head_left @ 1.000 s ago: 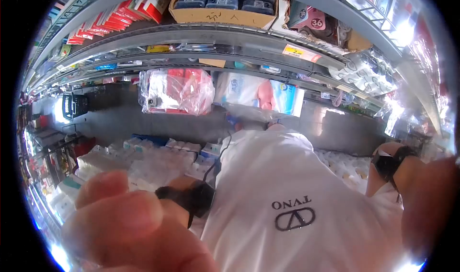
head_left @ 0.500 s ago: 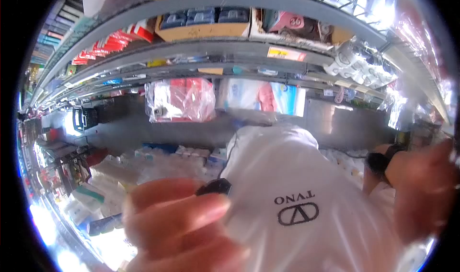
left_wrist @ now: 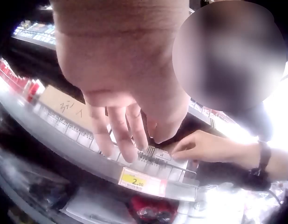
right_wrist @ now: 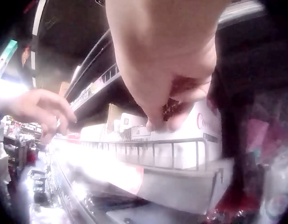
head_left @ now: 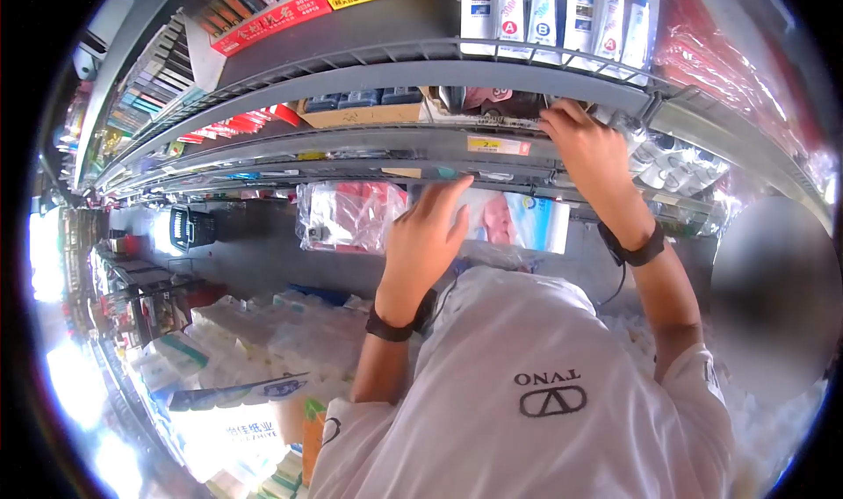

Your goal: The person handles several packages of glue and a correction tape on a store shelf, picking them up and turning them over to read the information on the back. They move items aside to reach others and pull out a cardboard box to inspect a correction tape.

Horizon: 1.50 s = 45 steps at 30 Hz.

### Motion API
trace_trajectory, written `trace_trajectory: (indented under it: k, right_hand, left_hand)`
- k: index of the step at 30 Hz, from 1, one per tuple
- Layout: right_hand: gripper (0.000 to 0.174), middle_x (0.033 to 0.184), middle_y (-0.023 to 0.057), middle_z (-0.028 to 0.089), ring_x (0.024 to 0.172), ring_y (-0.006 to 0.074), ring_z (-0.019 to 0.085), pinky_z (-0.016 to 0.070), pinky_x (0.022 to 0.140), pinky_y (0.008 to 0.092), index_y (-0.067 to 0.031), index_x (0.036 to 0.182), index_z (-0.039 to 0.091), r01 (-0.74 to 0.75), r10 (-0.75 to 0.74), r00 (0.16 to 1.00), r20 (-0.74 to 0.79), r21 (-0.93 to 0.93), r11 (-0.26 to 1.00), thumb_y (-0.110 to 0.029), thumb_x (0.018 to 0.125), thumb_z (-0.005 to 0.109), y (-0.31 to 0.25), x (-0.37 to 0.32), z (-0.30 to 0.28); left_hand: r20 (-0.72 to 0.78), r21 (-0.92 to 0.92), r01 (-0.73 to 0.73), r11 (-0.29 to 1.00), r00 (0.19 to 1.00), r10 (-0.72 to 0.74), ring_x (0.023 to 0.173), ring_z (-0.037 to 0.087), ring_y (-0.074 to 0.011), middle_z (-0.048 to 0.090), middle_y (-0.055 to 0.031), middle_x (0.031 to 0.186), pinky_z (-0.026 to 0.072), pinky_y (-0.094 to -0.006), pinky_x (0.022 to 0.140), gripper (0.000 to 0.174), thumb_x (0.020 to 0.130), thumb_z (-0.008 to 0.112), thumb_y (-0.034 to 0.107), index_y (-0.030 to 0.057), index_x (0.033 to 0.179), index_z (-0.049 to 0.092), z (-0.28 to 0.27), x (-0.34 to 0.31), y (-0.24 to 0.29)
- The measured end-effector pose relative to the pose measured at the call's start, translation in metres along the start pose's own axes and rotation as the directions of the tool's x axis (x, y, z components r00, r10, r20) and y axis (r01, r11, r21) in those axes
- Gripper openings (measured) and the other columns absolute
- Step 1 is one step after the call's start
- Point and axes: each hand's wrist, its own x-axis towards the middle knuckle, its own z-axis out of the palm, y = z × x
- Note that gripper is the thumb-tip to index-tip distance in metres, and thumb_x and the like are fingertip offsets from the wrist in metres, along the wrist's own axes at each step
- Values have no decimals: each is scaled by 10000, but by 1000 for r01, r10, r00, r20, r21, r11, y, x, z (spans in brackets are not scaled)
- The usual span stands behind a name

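Observation:
My right hand (head_left: 597, 161) reaches the shelf, its bent fingers at the front edge of a white box (right_wrist: 190, 151). In the right wrist view the thumb and fingertips pinch together at that box's top edge. Pink and dark packages (head_left: 486, 97), one bearing a number, sit inside it. My left hand (head_left: 426, 240) is raised before the shelf with loosely bent fingers and nothing in its grasp. In the left wrist view its fingers overlap the shelf's wire rail, left of the right hand.
A low wire rail (right_wrist: 155, 154) fences the shelf front, above a yellow price tag (head_left: 498, 145). Beside the white box stands a brown carton (head_left: 364, 114) of dark cases. Glue tubes (head_left: 543, 11) hang over the upper shelf. Wrapped packs (head_left: 351, 218) stand below.
Both hands, blurred and close to the head camera before, have moved forward to the shelf. The right now touches the white box. The head view has shifted, showing more of the upper shelf.

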Motion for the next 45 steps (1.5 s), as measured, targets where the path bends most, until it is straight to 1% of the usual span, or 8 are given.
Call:
trace_trajectory:
  k: [14,21,24,30,34,35,39,45]
  right_hand:
    - [110,945,44,601,847,247,636,552,605,368,-104,982,658,-2,16,986,-164,87,996,-136,883,692,-1,-20,-32]
    - [155,929,26,578,838,232,599,543,612,352,-97,983,662,-2,20,983,-181,95,995,-89,841,724,0,-36,-35]
    - [181,933,28,579,855,237,597,544,611,345,-97,991,662,12,9,982,-187,108,994,-65,822,719,2,-33,-31]
    - [245,936,22,583,891,244,587,548,639,332,-118,1024,679,73,-50,987,-151,155,985,-38,794,710,8,-35,-20]
    - [283,935,22,584,859,231,587,541,647,323,-98,1044,685,186,-174,980,-93,143,972,-33,770,712,3,-55,-32]
    - [288,934,21,584,850,226,587,538,645,320,-89,1047,686,184,-168,979,-112,149,972,-35,766,715,-4,-61,-36]
    - [261,987,18,612,814,203,590,531,636,308,-70,1036,702,217,-202,973,-113,140,966,-66,780,750,-4,-71,-53]
    - [201,954,25,635,689,208,576,507,584,304,-75,949,691,259,-171,951,-258,359,897,-157,797,795,-5,-104,-62]
  left_hand:
    - [-138,-361,252,898,938,-319,978,700,-225,701,-128,1126,559,-353,816,325,968,656,167,46,1266,605,-6,-10,2]
    - [77,-680,324,657,923,-376,1250,576,-241,539,-162,1416,464,-368,1027,457,1081,459,311,55,1458,423,9,0,-12]
    - [74,-711,342,614,905,-419,1268,565,-323,526,-211,1421,464,-398,1046,540,1009,610,226,-6,1454,410,15,19,-17]
    - [-90,-559,278,781,916,-391,1210,613,-301,610,-200,1318,523,-404,967,546,964,692,321,-13,1360,519,21,73,-4]
    - [-143,-172,483,859,850,-507,863,712,-346,699,-202,925,548,-407,766,440,954,687,381,-21,1123,631,6,82,16]
    - [-328,-198,285,938,883,-337,717,688,-382,683,-198,820,531,-430,678,392,948,678,375,-7,1028,643,16,78,3]
    - [-167,-139,425,895,880,-444,803,685,-397,687,-198,876,526,-465,695,289,921,676,282,14,1025,648,-2,55,16]
    - [-222,-82,179,980,956,-193,833,659,-382,672,-168,885,512,-463,730,196,879,680,148,19,1025,662,-7,15,14]
